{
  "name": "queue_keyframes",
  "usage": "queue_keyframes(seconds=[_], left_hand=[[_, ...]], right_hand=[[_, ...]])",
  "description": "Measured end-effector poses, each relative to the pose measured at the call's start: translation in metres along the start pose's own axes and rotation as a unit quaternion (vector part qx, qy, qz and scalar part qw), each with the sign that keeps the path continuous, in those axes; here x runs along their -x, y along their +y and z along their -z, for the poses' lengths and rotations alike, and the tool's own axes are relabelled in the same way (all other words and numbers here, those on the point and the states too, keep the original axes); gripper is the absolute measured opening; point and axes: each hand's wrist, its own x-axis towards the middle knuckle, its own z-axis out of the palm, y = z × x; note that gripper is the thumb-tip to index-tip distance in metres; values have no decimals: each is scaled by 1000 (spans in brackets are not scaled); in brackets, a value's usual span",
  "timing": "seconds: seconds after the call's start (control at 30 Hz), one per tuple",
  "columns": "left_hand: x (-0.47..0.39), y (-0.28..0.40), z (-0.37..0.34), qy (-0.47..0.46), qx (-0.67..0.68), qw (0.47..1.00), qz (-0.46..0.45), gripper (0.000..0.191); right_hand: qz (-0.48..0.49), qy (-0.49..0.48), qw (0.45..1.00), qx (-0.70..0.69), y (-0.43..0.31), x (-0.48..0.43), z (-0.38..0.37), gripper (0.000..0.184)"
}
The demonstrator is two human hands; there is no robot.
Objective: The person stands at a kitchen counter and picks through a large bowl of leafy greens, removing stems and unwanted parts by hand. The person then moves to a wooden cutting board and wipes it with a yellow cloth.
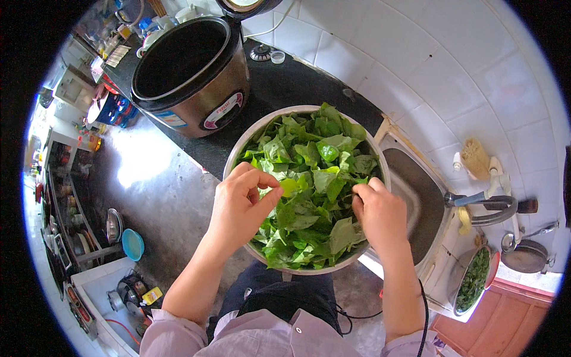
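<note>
A large round metal bowl (230, 159) heaped with loose green leaves (308, 214) is in front of me, over the edge between the counter and the sink. My left hand (247, 196) is above the bowl's left side. Its thumb and fingertips come together beside a pale green leaf (290, 187), but whether they pinch it is unclear. At the bowl's right side, my right hand (381, 214) has thumb and fingers pinched on a green leaf (362, 180); its other fingers are partly hidden.
A rice cooker (200, 107) with its lid up stands on the black counter (294, 85). To the right lies a sink (419, 192) with a flexible faucet (495, 218). Beyond it sits another bowl of greens (473, 281). A blue basin (133, 244) is at left.
</note>
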Motion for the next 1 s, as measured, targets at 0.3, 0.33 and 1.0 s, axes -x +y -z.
queue_keyframes(seconds=[0.3,0.33,1.0], left_hand=[[5,17,4,-8,30,999,-26,11],[2,20,3,-10,43,999,-31,12],[-14,10,-33,-218,-271,924,-157,13]], right_hand=[[-63,-48,933,-352,18,-10,52,5],[-72,-61,921,-378,19,-10,57,5],[-117,-89,978,-151,50,15,16,29]])
